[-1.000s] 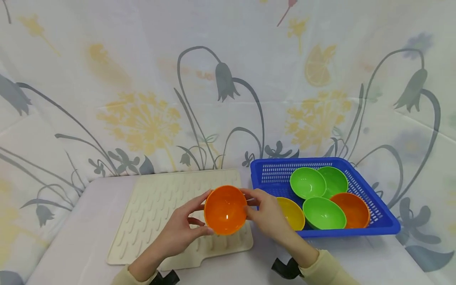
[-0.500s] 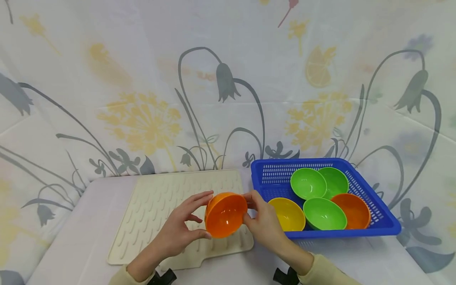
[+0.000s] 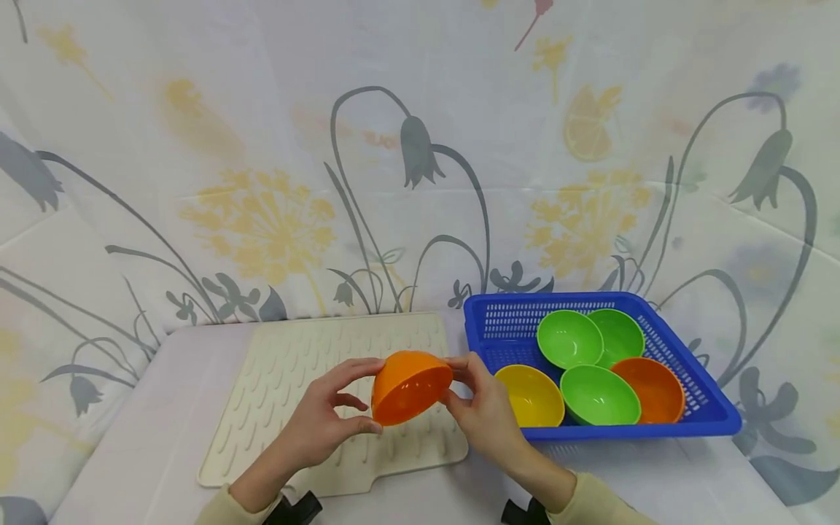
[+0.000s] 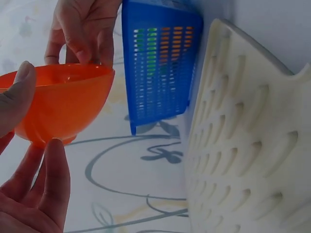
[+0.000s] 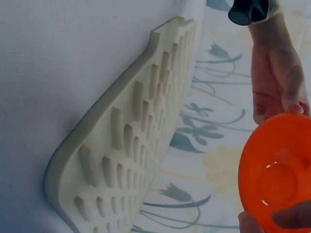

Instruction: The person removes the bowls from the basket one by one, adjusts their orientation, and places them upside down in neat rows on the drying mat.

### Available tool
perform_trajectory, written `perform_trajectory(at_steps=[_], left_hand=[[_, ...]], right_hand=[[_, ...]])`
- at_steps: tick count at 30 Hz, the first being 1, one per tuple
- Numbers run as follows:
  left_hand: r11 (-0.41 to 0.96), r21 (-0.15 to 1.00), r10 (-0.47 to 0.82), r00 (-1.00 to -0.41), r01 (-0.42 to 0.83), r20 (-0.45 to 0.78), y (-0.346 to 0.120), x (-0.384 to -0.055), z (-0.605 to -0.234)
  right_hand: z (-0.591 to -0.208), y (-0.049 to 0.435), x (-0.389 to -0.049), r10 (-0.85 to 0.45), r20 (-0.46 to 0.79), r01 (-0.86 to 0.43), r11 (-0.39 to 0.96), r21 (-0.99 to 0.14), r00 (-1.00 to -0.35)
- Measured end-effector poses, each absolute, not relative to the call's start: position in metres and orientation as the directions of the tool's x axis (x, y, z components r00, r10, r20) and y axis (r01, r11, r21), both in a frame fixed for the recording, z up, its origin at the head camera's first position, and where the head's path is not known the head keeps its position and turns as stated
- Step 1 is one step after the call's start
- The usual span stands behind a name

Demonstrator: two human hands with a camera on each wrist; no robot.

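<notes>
An orange bowl (image 3: pixel 412 386) is held above the cream ridged mat (image 3: pixel 262 386), its opening tipped downward toward the front. My left hand (image 3: pixel 321 415) holds its left side; in the left wrist view the thumb is at the rim and fingertips touch the underside near the foot of the bowl (image 4: pixel 63 109). On the right side, my right hand (image 3: pixel 485 408) pinches the rim. From the right wrist view the inside of the bowl (image 5: pixel 272 170) shows, with the right thumb over it. Part of the outer wall is hidden by fingers.
A blue perforated basket (image 3: pixel 630 429) stands to the right, close to my right hand. It holds a yellow bowl (image 3: pixel 530 396), three green bowls, one of them in front (image 3: pixel 600 395), and another orange bowl (image 3: pixel 650 390). A flower-printed cloth (image 3: pixel 420 219) hangs behind the table.
The orange bowl has tipped from facing me to opening downward, turned between both hands. Both hands have stayed nearly in place. The basket and its bowls look the same.
</notes>
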State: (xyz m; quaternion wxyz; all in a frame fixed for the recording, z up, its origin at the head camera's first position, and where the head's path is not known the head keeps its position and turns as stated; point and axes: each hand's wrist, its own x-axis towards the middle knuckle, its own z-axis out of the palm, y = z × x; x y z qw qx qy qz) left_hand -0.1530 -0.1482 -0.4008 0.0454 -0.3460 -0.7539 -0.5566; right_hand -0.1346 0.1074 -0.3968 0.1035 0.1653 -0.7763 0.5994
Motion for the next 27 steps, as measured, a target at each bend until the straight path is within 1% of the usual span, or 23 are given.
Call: perform_trajectory(at_steps=[5,7,9,11,15,16,19,21,23,25,26,27], left_hand=[[0.194,0.735,0.469,-0.719,0.650,0.512,-0.1520,-0.1530,-0.3994],[0.222,0.703,0.477,-0.704,0.676,0.526,-0.1538,-0.1540,-0.3995],[0.253,0.654,0.497,-0.675,0.713,0.544,-0.1557,-0.1547,-0.3994],[0.284,0.573,0.524,-0.625,0.769,0.579,-0.1569,-0.1554,-0.3993],[0.334,0.377,0.583,-0.503,0.864,0.638,-0.1571,-0.1546,-0.3975],[0.342,0.337,0.598,-0.480,0.877,0.642,-0.1566,-0.1542,-0.3970],[0.348,0.266,0.628,-0.434,0.899,0.646,-0.1543,-0.1529,-0.3955],[0.348,0.248,0.637,-0.422,0.904,0.645,-0.1532,-0.1521,-0.3954],[0.348,0.256,0.631,-0.427,0.902,0.648,-0.1528,-0.1516,-0.3960],[0.357,0.292,0.608,-0.458,0.887,0.649,-0.1530,-0.1515,-0.3970],[0.374,0.319,0.587,-0.488,0.871,0.645,-0.1533,-0.1514,-0.3977],[0.394,0.362,0.560,-0.532,0.845,0.635,-0.1537,-0.1513,-0.3983]], right_hand=[[-0.3970,0.1085,-0.1348,-0.225,0.279,-0.320,0.169,-0.932,-0.933],[-0.3964,0.1089,-0.1353,-0.271,0.234,-0.287,0.174,-0.942,-0.934],[-0.3959,0.1094,-0.1355,-0.312,0.196,-0.266,0.201,-0.943,-0.930],[-0.3951,0.1096,-0.1355,-0.343,0.163,-0.250,0.229,-0.941,-0.925],[-0.3938,0.1096,-0.1360,-0.383,0.130,-0.233,0.235,-0.944,-0.915],[-0.3937,0.1095,-0.1364,-0.384,0.122,-0.222,0.229,-0.948,-0.915],[-0.3937,0.1095,-0.1381,-0.381,0.103,-0.191,0.202,-0.960,-0.919],[-0.3940,0.1098,-0.1392,-0.382,0.096,-0.175,0.178,-0.968,-0.919],[-0.3937,0.1103,-0.1398,-0.388,0.095,-0.165,0.151,-0.975,-0.917],[-0.3933,0.1108,-0.1404,-0.400,0.098,-0.159,0.121,-0.980,-0.911],[-0.3933,0.1110,-0.1408,-0.406,0.104,-0.160,0.106,-0.981,-0.908],[-0.3931,0.1112,-0.1412,-0.412,0.109,-0.161,0.093,-0.983,-0.905]])
